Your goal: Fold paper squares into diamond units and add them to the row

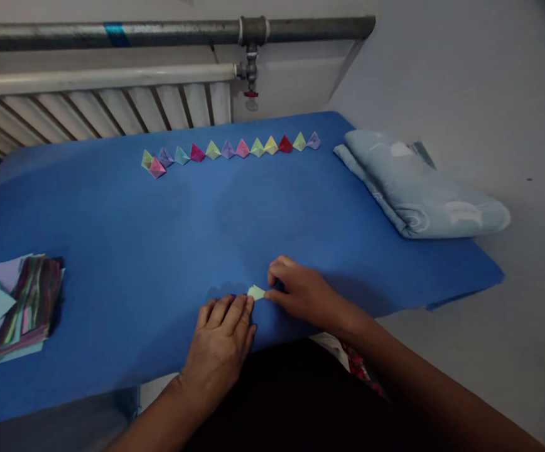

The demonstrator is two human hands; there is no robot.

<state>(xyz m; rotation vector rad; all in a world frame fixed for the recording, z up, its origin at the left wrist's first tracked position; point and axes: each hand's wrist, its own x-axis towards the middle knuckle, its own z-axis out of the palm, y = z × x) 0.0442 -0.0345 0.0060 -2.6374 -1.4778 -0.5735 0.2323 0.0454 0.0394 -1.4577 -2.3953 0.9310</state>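
Pale-green folded paper [256, 292] is touched by the flat, open left hand [219, 338]. Its three-o'clock tip is met by the half-curled right hand [301, 292]; whether pinched cannot be told.

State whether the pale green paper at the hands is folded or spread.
Folded: the pale green paper is a small wedge, its jagged edge showing several points.

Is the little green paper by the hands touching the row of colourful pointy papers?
Apart. The head view shows a wide stretch of blue tabletop between the little green paper and the pointy papers.
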